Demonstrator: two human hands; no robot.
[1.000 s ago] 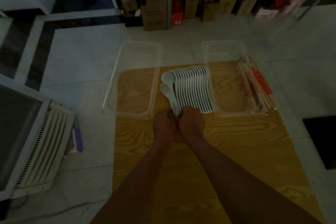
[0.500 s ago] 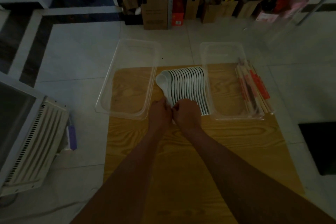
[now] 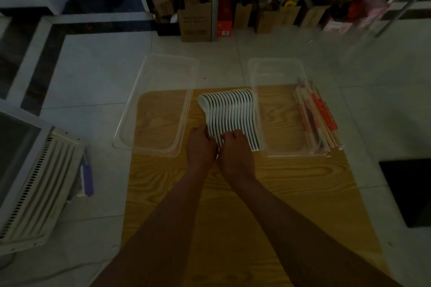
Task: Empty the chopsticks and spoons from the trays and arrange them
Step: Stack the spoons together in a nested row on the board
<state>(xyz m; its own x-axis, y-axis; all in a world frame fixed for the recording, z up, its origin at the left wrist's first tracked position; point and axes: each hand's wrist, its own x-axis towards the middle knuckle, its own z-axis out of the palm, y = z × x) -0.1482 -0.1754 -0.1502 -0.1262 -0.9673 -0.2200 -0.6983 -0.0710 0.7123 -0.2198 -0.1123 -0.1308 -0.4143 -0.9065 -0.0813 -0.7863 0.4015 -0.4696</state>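
Spoons (image 3: 231, 114) row | left hand (image 3: 200, 144), right hand (image 3: 235, 151) side by side | fingers (image 3: 225, 139) curled on handles

Bare wooden board (image 3: 303, 189) spans the lower centre of the frame.
Mid-frame, a packed spoon row (image 3: 233, 112) fills the gap between left tray (image 3: 130, 123) and right tray (image 3: 279, 109); chopsticks (image 3: 319, 112) lie along the right tray's right edge.

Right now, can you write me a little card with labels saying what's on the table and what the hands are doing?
Surface: light wooden table
Spoons: row of white plastic spoons, overlapped, between the trays
Left: clear plastic left tray, wood showing through
Right: clear plastic right tray, red-and-white wrapped chopsticks along its right side
Hands: left hand touches the row's left edge; right hand curls fingers over handle ends
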